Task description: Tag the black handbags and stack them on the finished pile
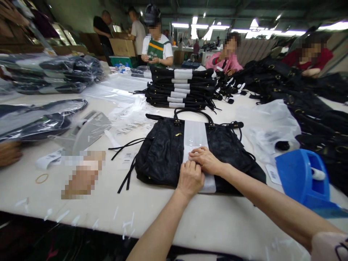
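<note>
A black handbag (163, 152) lies flat on the white table (217, 221), its handles pointing away from me. A white band (195, 132) runs down its middle, over the front. My left hand (191, 177) rests on the band's lower part with its fingers curled; its fingertips are hidden. Just above and to the right, touching it, my right hand (206, 159) presses on the same band with its fingers bent together. Whatever lies under the fingertips cannot be made out.
Behind the bag stands a stack of banded black bags (181, 88). A blue plastic holder (301, 177) is at the right, near piled black bags (285, 79). Plastic-wrapped bags (51, 72) and a tape dispenser (84, 132) lie left. Several people work around.
</note>
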